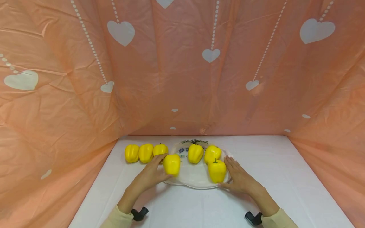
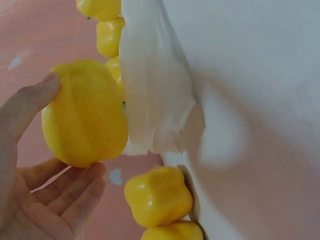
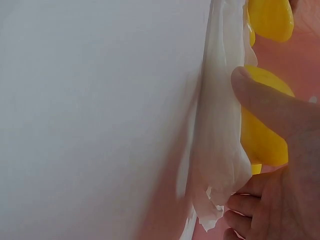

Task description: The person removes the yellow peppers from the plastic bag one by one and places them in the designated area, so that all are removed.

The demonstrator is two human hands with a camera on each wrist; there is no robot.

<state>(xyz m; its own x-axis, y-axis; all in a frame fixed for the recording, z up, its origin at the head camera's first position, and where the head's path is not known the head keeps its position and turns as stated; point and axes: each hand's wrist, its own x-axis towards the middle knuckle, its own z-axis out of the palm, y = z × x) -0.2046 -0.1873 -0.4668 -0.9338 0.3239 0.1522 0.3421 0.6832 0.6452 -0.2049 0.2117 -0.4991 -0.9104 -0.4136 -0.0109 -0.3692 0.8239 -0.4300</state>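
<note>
The left hand [image 1: 152, 172] is grasping a pepper [image 1: 172, 165], thumb on one side and fingers on the other. That yellow pepper is hanging clear of the table, at the left edge of a pale bag [image 1: 194, 178]. The right hand [image 1: 239, 178] is resting at the bag's right edge, gripping no pepper, its fingers lying fairly straight and its thumb spreading away from them; whether the thumb is touching the pepper beside it, I cannot tell.

Three more peppers are sitting on the bag: a middle pepper [image 1: 195, 154], a rear pepper [image 1: 212, 154] to its right, and a front pepper [image 1: 217, 171] nearest the right hand, its stem pointing up. Behind them, a printed tree [image 1: 195, 141] is showing at the bag's far end.

Left of the bag, an outer pepper [image 1: 132, 153], a central pepper [image 1: 146, 153] and an inner pepper [image 1: 160, 148] are standing close together in a row, the left hand partly covering the last.

Everything is resting on a white table [image 1: 185, 209]. Black wrist devices [image 1: 139, 214] are showing by cream sleeves [image 1: 119, 218], and an orange sheet [image 1: 182, 79] with white hearts is hanging behind.
</note>
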